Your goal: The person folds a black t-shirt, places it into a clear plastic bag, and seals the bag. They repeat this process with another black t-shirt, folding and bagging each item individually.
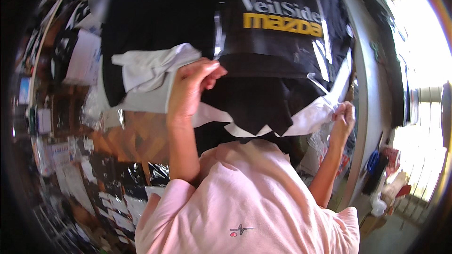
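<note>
In front of me lies a black fabric garment [159, 10] with white and yellow lettering on its right part. A glossy clear plastic film [268, 47] covers the lettered part. My left hand [194, 84] is at the film's lower left corner, thumb and fingers pinched together there. Beside that hand is a crumpled white cloth part [152, 67], lying over the garment's left side. My right hand [344, 113] has its fingers curled on a white edge piece [314, 114] at the garment's lower right. Whether that piece is cloth or plastic I cannot tell.
A long grey ledge [363, 98] runs along the right, by a bright barred window [427, 141]. At the left stands a white carton [83, 56]. Several plastic-wrapped packs [122, 201] lie lower left, near a brown patterned surface [137, 137].
</note>
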`<state>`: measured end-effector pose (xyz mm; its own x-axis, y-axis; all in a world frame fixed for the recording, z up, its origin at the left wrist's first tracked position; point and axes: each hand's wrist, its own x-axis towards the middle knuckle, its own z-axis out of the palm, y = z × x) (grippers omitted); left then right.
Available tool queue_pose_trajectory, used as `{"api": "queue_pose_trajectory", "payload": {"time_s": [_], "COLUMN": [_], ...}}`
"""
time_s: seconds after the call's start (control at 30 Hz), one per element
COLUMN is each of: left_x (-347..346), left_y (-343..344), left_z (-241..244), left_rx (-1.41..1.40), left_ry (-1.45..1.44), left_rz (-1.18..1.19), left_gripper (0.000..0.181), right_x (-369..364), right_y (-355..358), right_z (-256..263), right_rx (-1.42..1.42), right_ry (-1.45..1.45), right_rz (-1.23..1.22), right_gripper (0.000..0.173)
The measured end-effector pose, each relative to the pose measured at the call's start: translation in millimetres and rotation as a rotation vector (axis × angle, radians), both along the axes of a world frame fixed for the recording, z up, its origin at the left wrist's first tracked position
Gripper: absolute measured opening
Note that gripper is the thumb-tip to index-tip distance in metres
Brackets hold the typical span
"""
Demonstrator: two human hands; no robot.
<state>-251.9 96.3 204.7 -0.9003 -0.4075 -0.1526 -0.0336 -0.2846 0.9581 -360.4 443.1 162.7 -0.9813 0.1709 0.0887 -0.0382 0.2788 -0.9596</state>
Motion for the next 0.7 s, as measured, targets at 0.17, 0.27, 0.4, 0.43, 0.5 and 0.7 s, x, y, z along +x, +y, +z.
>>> {"api": "queue_pose_trajectory", "payload": {"time_s": [0.17,0.27,0.4,0.43,0.5,0.7], "left_x": [-3.6,-1.1,-6.5,-6.0,-3.2,3.2], "left_y": [-1.6,-11.7,-12.0,-10.6,-11.4,-8.6], "left_z": [-2.3,-6.7,-3.1,-2.2,-1.6,13.6], "left_rx": [0.038,0.087,0.051,0.022,0.024,-0.164], "left_ry": [-0.03,0.011,0.02,0.012,0.005,-0.039], "left_rz": [0.106,0.106,0.078,0.095,0.079,0.125], "left_gripper": [0.018,0.015,0.013,0.013,0.013,0.022], "right_x": [-30.6,-22.9,-7.0,2.3,13.8,21.5], "right_y": [175.4,214.7,305.0,311.0,304.2,136.5], "right_z": [-169.0,-170.4,-217.9,-222.9,-217.3,-57.1], "right_rx": [0.925,1.043,1.044,1.124,1.267,1.115], "right_ry": [-0.105,-0.508,-0.207,-0.175,-0.1,-0.422], "right_rz": [-0.326,-0.345,-0.383,-0.315,-0.154,0.074], "right_gripper": [0.022,0.022,0.027,0.027,0.028,0.027]}}
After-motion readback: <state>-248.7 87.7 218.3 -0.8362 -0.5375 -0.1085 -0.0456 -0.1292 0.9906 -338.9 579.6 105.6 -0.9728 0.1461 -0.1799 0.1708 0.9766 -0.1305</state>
